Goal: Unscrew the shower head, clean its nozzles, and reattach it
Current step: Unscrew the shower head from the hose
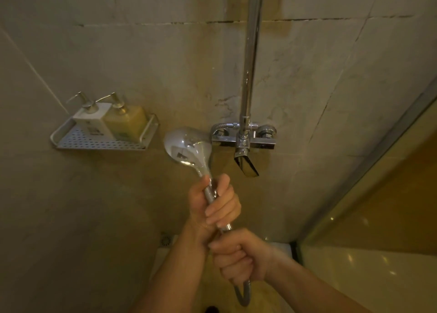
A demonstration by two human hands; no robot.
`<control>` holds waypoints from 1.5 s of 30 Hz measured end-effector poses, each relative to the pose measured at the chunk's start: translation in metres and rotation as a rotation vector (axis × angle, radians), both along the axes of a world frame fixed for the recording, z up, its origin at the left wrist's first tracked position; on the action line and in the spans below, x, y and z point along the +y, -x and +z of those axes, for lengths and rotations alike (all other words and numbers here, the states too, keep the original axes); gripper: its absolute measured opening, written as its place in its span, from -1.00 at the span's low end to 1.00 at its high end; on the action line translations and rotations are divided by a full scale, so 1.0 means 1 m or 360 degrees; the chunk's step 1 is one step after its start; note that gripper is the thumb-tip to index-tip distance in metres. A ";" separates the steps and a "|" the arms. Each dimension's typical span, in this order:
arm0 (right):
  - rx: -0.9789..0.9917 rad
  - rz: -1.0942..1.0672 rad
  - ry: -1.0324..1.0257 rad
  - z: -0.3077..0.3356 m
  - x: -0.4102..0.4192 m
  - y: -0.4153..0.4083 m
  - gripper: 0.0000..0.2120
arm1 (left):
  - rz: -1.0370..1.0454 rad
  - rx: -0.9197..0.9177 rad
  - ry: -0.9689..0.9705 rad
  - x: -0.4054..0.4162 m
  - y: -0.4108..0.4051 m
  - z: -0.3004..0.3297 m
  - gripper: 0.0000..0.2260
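A chrome hand-held shower head is held up in front of the tiled wall, its shiny back toward me and its nozzles hidden. My left hand grips the handle just below the head. Right under it, my right hand grips the joint where the metal hose meets the handle. The hose loops down below my right fist.
The chrome mixer tap with its spout sits on the wall right of the head, with a vertical riser pipe above it. A perforated corner shelf at left carries two pump bottles. A glass partition stands at right. A floor drain lies below.
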State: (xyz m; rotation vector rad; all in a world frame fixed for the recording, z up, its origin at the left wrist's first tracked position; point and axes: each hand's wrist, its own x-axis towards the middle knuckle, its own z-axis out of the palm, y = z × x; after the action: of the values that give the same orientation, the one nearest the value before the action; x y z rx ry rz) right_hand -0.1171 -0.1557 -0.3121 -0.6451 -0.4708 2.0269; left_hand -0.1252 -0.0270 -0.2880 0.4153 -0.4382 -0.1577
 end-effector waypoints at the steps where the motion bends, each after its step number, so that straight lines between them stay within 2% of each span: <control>1: 0.0013 0.0067 -0.0024 -0.001 -0.004 -0.001 -0.52 | -0.0005 0.0003 -0.0005 -0.007 0.003 0.002 -0.71; 6: 0.0047 0.0204 -0.0045 0.001 -0.031 0.004 -0.50 | 0.0164 0.0273 -0.0031 -0.039 0.033 0.010 -0.61; 9: -0.0122 0.0142 0.0013 0.001 -0.047 0.019 -0.51 | 0.0319 0.0427 -0.0046 -0.058 0.057 0.013 -0.65; 12: -0.0234 0.0087 0.0061 0.003 -0.061 0.042 -0.54 | 0.0484 0.0517 -0.0085 -0.074 0.086 0.015 -0.68; 18: -0.0266 0.0219 0.0092 0.018 -0.092 0.089 -0.58 | 0.0733 0.0598 -0.0023 -0.108 0.147 0.023 -0.67; 21: -0.0372 0.0114 0.0099 0.024 -0.102 0.108 -0.63 | 0.0879 0.0690 -0.0064 -0.120 0.166 0.029 -0.66; 24: -0.0499 -0.0064 0.0156 0.031 -0.112 0.122 -0.60 | 0.1001 0.0735 -0.0097 -0.129 0.178 0.034 -0.67; 29: -0.0850 -0.0312 0.0184 0.033 -0.123 0.139 -0.67 | 0.1238 0.0896 -0.0125 -0.145 0.186 0.038 -0.65; 34: -0.1234 -0.0527 0.0164 0.027 -0.126 0.138 -0.73 | 0.1700 0.1317 -0.0210 -0.164 0.175 0.045 -0.61; 38: -0.1902 -0.0643 -0.0011 0.011 -0.126 0.133 -0.81 | 0.2296 0.1821 -0.0271 -0.182 0.164 0.043 -0.73; 40: -0.2274 -0.0656 -0.0098 0.004 -0.128 0.131 -0.81 | 0.2564 0.1930 -0.0173 -0.190 0.159 0.042 -0.79; 42: -0.2487 -0.0713 -0.0089 0.003 -0.130 0.128 -0.77 | 0.2592 0.1957 -0.0083 -0.194 0.158 0.042 -0.82; 43: -0.2458 -0.0721 -0.0082 0.005 -0.130 0.127 -0.71 | 0.2513 0.1971 -0.0070 -0.193 0.160 0.042 -0.83; 45: -0.2187 -0.0646 -0.0089 0.012 -0.129 0.122 -0.66 | 0.2250 0.1932 -0.0119 -0.186 0.165 0.042 -0.81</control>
State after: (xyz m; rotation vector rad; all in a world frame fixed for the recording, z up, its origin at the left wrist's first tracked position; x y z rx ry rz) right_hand -0.2386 -0.2845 -0.3002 -1.8841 -1.0380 0.9290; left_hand -0.2904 -0.2135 -0.2462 0.5371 1.0961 0.9273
